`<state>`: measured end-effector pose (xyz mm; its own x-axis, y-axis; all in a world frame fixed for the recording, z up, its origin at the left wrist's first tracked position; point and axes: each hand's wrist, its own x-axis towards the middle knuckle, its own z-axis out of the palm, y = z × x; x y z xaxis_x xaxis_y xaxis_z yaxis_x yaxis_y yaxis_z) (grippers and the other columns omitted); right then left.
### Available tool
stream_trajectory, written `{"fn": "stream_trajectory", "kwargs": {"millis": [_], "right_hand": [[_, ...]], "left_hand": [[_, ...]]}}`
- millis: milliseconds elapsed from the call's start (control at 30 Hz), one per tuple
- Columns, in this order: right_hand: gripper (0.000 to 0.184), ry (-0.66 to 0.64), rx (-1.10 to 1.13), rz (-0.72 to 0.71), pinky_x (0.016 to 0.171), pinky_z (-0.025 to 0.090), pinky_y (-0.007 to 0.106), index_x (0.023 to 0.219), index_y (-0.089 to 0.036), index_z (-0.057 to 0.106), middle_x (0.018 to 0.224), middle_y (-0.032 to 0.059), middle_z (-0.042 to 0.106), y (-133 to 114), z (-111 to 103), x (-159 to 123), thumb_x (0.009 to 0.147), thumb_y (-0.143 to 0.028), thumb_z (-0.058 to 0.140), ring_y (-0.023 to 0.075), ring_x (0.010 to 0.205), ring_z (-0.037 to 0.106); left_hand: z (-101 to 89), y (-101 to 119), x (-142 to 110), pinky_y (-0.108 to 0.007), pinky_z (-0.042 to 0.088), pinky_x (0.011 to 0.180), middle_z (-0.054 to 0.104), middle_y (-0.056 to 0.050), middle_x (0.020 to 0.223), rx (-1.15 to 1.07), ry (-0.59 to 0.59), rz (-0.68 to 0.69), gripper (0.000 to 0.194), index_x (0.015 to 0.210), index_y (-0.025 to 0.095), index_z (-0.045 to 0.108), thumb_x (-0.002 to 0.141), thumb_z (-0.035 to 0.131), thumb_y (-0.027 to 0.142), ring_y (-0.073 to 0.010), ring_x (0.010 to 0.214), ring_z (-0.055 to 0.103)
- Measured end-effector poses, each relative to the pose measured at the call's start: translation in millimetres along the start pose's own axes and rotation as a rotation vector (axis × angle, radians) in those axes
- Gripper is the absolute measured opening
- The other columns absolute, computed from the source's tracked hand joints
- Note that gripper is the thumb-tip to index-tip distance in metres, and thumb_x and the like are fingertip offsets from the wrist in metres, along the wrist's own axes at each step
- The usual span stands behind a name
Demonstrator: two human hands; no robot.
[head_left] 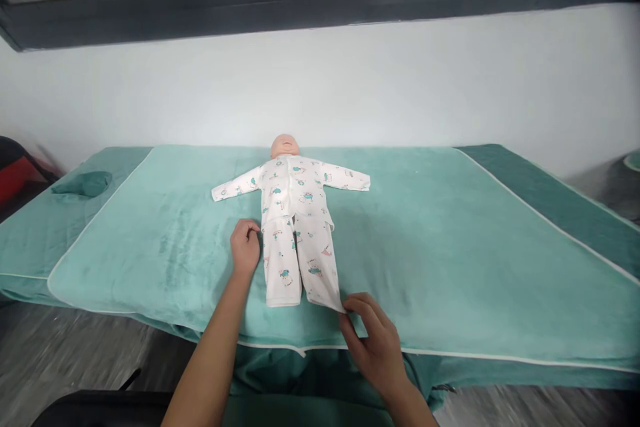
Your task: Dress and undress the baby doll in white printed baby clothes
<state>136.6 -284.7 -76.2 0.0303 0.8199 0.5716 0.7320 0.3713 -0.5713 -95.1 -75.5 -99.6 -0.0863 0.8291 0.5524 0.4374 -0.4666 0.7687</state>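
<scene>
A baby doll (285, 145) lies on its back on the bed, its head toward the wall. It wears a white printed long-sleeved baby top (290, 188) with both sleeves spread out sideways. Below the top, matching white baby pants (281, 267) lie with the two legs slightly apart. My left hand (246, 247) is closed, its curled fingertips at the left edge of the pants near the waist. With thumb and index finger, my right hand (373, 337) pinches the hem corner of the right pant leg, drawn out to a point. No doll feet show below the hems.
A teal plush cover (475, 267) with white piping spreads over the bed, which stands against a white wall (350, 87). At the left end is a dark green cloth-covered face hole (83, 184). A dark-framed window (150, 17) runs above. A black seat edge (100, 408) shows at lower left.
</scene>
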Motion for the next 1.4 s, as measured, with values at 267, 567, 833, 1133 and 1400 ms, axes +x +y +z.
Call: {"fn": "stream_trajectory", "kwargs": {"millis": [267, 567, 833, 1133, 1400], "right_hand": [[0.015, 0.038, -0.007, 0.116, 0.088, 0.056, 0.040, 0.105, -0.023, 0.062, 0.106, 0.0092, 0.067, 79, -9, 52, 0.100, -0.034, 0.054, 0.0238, 0.100, 0.065], [0.064, -0.088, -0.516, 0.449, 0.115, 0.035, 0.049, 0.156, -0.012, 0.034, 0.161, 0.0229, 0.036, 200, 36, 218, 0.100, -0.042, 0.044, 0.0356, 0.145, 0.036], [0.048, -0.078, -0.599, 0.437, 0.116, 0.030, 0.052, 0.143, -0.018, 0.051, 0.152, 0.0128, 0.053, 218, 55, 247, 0.098, -0.031, 0.042, 0.0332, 0.145, 0.035], [0.043, -0.048, -0.537, 0.525, 0.115, 0.029, 0.048, 0.132, -0.018, 0.059, 0.137, 0.0136, 0.064, 228, 48, 248, 0.096, -0.021, 0.035, 0.0300, 0.139, 0.044], [0.052, -0.106, -0.578, 0.511, 0.120, 0.025, 0.052, 0.145, -0.012, 0.051, 0.154, 0.0165, 0.050, 214, 46, 238, 0.100, -0.018, 0.026, 0.0311, 0.149, 0.035]], "left_hand": [[-6.1, -11, 23, -0.045, 0.046, 0.107, 0.058, -0.016, 0.132, 0.222, 0.079, -0.037, 0.050, 0.128, 0.019, 0.057, 0.079, 0.053, 0.008, -0.0278, 0.127, 0.055], [-43.7, -67, 118, -0.056, 0.033, 0.118, 0.040, -0.018, 0.160, 0.819, -0.232, -0.104, 0.068, 0.158, 0.019, 0.038, 0.094, 0.053, 0.037, -0.0377, 0.145, 0.039], [-45.9, -107, 162, -0.052, 0.040, 0.108, 0.055, -0.020, 0.148, 1.028, -0.389, 0.035, 0.062, 0.160, 0.011, 0.031, 0.101, 0.032, 0.030, -0.0371, 0.134, 0.050], [-47.1, -113, 174, -0.051, 0.043, 0.105, 0.058, -0.026, 0.143, 1.036, -0.252, -0.125, 0.065, 0.161, 0.004, 0.025, 0.097, 0.029, 0.015, -0.0383, 0.131, 0.056], [-45.0, -94, 158, -0.052, 0.039, 0.112, 0.054, -0.030, 0.146, 0.993, -0.219, -0.224, 0.066, 0.160, -0.003, 0.019, 0.097, 0.023, 0.016, -0.0371, 0.138, 0.051]]}}
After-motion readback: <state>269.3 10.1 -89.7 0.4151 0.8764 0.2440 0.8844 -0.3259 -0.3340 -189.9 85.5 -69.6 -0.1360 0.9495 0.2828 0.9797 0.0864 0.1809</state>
